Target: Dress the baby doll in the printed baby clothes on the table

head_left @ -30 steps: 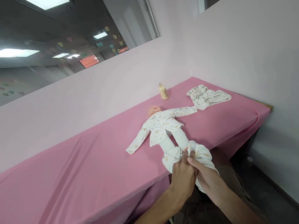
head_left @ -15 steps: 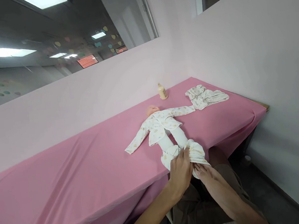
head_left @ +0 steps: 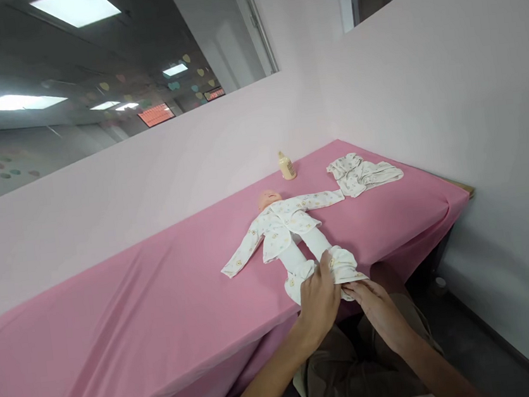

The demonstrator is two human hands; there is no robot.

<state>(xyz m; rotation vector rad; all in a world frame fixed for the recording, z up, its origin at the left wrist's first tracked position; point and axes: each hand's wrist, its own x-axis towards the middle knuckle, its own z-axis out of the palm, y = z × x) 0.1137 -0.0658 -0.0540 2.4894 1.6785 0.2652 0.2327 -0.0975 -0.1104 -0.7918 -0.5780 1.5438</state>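
A baby doll point(head_left: 292, 233) in a white printed top lies on its back on the pink-covered table point(head_left: 164, 324), head toward the wall. White printed baby trousers point(head_left: 341, 266) are bunched around its lower legs at the table's front edge. My left hand point(head_left: 318, 300) grips the bunched trousers from the left, fingers closed. My right hand point(head_left: 377, 307) pinches the trousers' lower hem from below, fingers curled on the cloth.
A small cream bottle point(head_left: 286, 165) stands by the pink partition wall. A second crumpled printed garment point(head_left: 362, 174) lies at the table's far right. The table's right end point(head_left: 459, 192) meets a grey wall. My lap in brown trousers point(head_left: 356, 373) is below.
The bunched trousers have moved up the doll's legs and off the table edge. My right hand slid from the top of the bundle down to its lower hem.
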